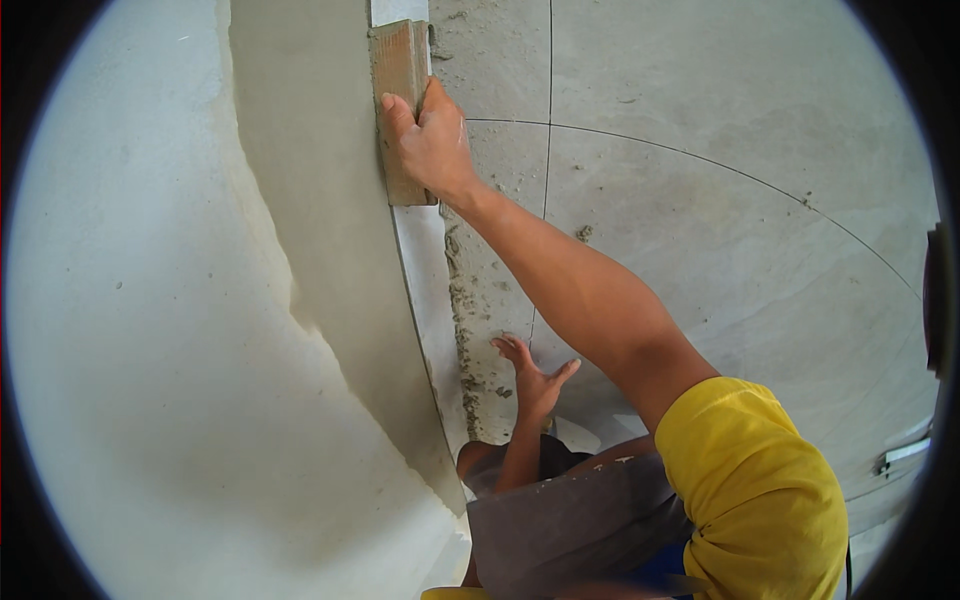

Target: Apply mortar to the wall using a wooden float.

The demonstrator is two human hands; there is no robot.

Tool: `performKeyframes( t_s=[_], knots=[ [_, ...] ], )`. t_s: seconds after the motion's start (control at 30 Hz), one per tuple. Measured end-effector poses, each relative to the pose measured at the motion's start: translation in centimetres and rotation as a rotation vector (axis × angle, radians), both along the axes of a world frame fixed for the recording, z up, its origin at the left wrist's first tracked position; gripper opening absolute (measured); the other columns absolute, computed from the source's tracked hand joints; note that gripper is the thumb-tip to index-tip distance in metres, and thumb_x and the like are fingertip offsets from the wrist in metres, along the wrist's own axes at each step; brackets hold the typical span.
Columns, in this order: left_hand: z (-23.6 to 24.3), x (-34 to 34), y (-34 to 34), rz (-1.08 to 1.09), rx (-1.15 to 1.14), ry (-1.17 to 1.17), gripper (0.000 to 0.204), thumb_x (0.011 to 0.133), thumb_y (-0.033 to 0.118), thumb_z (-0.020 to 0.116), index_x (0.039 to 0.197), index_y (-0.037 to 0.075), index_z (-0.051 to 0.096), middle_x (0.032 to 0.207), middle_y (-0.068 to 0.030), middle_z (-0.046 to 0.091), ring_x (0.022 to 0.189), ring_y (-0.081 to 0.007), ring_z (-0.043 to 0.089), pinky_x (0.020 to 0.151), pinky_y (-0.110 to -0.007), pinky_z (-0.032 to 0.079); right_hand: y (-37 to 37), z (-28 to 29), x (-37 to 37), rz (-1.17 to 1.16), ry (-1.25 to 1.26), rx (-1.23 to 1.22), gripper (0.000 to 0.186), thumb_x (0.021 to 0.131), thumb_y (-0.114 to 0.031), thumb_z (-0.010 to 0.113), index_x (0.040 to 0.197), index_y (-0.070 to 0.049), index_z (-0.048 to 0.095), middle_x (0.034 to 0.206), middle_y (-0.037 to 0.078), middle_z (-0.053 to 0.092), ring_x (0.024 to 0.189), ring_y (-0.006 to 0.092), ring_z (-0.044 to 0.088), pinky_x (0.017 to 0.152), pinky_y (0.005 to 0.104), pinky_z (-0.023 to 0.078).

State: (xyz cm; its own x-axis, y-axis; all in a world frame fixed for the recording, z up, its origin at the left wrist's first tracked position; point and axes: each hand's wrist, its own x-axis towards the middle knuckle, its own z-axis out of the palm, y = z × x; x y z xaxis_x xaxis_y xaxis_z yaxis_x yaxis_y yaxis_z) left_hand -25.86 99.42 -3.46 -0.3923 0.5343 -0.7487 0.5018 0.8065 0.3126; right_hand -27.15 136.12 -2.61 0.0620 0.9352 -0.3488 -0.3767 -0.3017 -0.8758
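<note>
My right hand [432, 140] grips a brown, mortar-smeared block [398, 60] with a ridged face; its exact kind is unclear. The thumb lies on the face, and the other fingers are partly hidden around the right edge. The block stands over a narrow white strip [425, 260] that runs along the foot of the wall, beside a band of smooth grey mortar [330, 220]. Lower down, my left hand [538, 385] is open and empty, thumb and fingers spread, above the floor near my knee.
A white wall surface [150, 300] fills the left side, meeting the mortar band at a ragged edge. Grey floor tiles [720, 220] with dark joints lie to the right. Mortar crumbs [470, 360] line the strip. A dark object [937, 300] stands at the far right edge.
</note>
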Motion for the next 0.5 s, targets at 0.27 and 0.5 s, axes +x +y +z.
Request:
performKeyframes(
  t_s=[0.27,0.5],
  knots=[
    [-1.2,-1.0,-1.2,-0.054,-0.008,0.002,0.134,0.068,0.038,0.084,0.143,-0.003,-0.019,0.143,-0.0365,-0.029,0.135,-0.0503,-0.024,0.113,-0.052,0.0,-4.6,-0.9,-1.2,0.016,-0.02,0.037,0.026,0.087,-0.018,0.06,0.094,0.005,0.051,0.076,0.029,0.062,0.074,0.0467,0.062,0.067,0.0492,0.048],
    [-3.4,-2.6,-2.9,-0.304,-0.001,0.048,0.13,0.071,0.04,0.081,0.143,-0.003,-0.018,0.144,-0.0362,-0.027,0.135,-0.0502,-0.024,0.113,-0.053,0.0,-12.8,-1.6,-0.8,0.232,0.03,-0.012,0.028,0.089,-0.022,0.059,0.1,0.003,0.052,0.077,0.025,0.063,0.072,0.0422,0.063,0.064,0.0458,0.049]
  ],
)
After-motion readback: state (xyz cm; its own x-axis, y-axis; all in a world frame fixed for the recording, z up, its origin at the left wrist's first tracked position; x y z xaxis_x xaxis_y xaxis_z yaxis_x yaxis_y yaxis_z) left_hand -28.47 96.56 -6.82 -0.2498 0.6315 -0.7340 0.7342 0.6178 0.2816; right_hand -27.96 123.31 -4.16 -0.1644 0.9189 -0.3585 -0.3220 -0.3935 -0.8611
